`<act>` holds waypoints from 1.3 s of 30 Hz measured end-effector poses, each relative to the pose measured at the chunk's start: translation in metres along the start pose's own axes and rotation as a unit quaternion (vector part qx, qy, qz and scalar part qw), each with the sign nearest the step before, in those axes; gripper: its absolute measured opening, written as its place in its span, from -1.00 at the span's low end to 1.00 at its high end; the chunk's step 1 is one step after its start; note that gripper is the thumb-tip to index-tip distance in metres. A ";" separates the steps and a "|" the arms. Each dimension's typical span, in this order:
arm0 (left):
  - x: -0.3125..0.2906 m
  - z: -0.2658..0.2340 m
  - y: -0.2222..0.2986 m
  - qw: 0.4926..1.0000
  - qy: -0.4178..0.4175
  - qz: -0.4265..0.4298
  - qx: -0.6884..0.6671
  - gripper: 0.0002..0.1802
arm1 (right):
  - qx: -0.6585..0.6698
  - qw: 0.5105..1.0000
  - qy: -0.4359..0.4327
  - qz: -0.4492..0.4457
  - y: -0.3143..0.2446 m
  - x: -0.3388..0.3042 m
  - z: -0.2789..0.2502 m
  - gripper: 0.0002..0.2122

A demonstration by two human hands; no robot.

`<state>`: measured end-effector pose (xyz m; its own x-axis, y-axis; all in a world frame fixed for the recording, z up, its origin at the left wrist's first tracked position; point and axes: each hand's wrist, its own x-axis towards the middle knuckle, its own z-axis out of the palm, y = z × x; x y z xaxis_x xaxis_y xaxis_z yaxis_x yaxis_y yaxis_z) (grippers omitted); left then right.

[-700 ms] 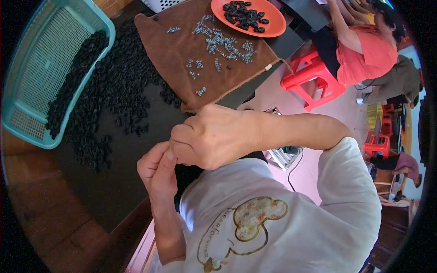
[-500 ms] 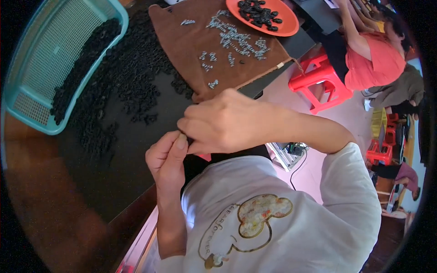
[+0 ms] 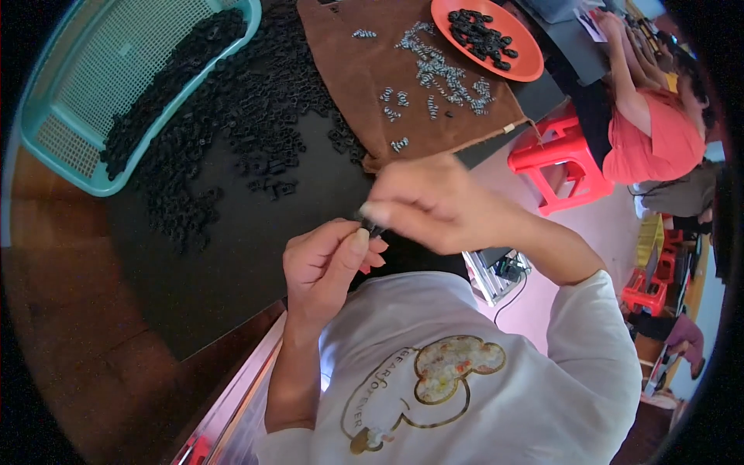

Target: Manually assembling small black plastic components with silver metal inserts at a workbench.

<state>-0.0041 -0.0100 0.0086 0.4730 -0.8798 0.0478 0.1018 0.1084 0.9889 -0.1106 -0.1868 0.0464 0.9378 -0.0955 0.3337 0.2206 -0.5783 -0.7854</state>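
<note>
Between my two hands is a small black plastic part [image 3: 373,226], mostly covered by fingers. My left hand [image 3: 319,267] pinches it between thumb and forefinger from the left. From the right, my right hand [image 3: 434,203], a little blurred, closes thumb and fingers on the part's other end. Beyond the hands, loose metal springs [image 3: 442,74] are scattered over a brown cloth [image 3: 349,77]. A heap of small black parts [image 3: 256,93] spreads on the dark table mat [image 3: 178,294] to the left.
A turquoise mesh basket [image 3: 74,108] at far left holds more black parts. An orange plate [image 3: 527,66] with black pieces stands at the back. Right of the table are a red stool [image 3: 554,159] and a person in a coral shirt [image 3: 659,136].
My right hand has turned and opened away from the left hand a little, so the black part now shows between them. The whole view has shifted, with the scene lying further right and higher.
</note>
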 end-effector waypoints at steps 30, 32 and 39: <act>-0.004 -0.004 -0.004 0.999 0.029 -0.009 -0.016 -0.76 | -0.288 0.954 0.052 -0.059 0.044 0.043 -0.085 -0.79; -0.004 -0.006 -0.007 0.999 0.035 -0.004 0.004 -0.76 | -0.264 0.961 0.003 -0.080 0.038 0.060 -0.052 -0.80; -0.005 -0.005 -0.005 0.999 0.024 -0.030 -0.006 -0.79 | -0.311 0.936 -0.103 -0.130 0.036 0.122 0.030 -0.76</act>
<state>-0.0028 -0.0041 0.0032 0.5068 -0.8618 -0.0187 0.1423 0.0623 0.9879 0.0199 -0.1948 0.0435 0.9201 0.2351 0.3134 0.3100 -0.9260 -0.2155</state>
